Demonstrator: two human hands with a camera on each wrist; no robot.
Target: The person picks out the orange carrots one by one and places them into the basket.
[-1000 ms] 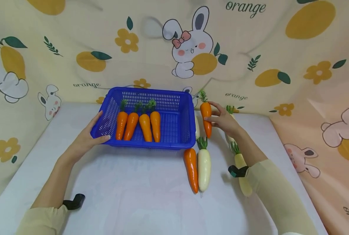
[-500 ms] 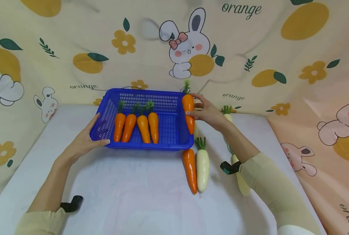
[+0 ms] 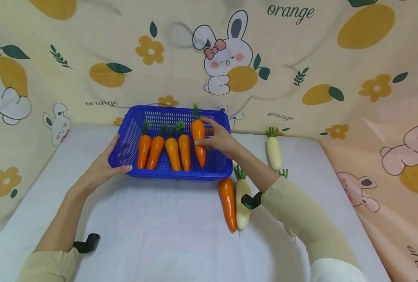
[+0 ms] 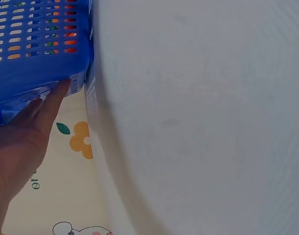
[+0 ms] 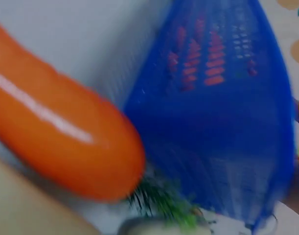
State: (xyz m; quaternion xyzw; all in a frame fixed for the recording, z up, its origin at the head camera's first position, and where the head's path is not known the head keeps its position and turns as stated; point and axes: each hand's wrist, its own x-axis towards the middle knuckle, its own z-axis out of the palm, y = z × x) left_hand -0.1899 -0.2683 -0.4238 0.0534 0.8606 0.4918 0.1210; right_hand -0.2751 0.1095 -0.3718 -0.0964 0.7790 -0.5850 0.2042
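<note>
A blue plastic basket [image 3: 181, 174] stands at the back of the table, with several orange carrots [image 3: 144, 150] side by side in its left half. My left hand [image 3: 103, 164] grips its front left corner, thumb on the front rim and fingers along the outer left wall; the left wrist view shows these fingers [image 4: 54, 103] against the basket [image 4: 36, 73]. Over the basket's right half, my right hand [image 3: 221, 138] pinches another carrot [image 3: 198, 131] by its body, leaves pointing away. Whether its tip touches the basket floor, I cannot tell.
In front of the basket's right corner lie a loose carrot [image 3: 227, 203] and a white radish [image 3: 242, 196], partly behind the right wrist strap. Another radish [image 3: 274, 152] lies further right. The loose carrot [image 5: 76, 127] looms large in the right wrist view. A printed cloth [image 3: 181, 78] hangs behind.
My right hand has carried its carrot leftward from beside the basket, across the right rim, to beside the carrots inside. The left hand keeps its grip on the basket corner.
</note>
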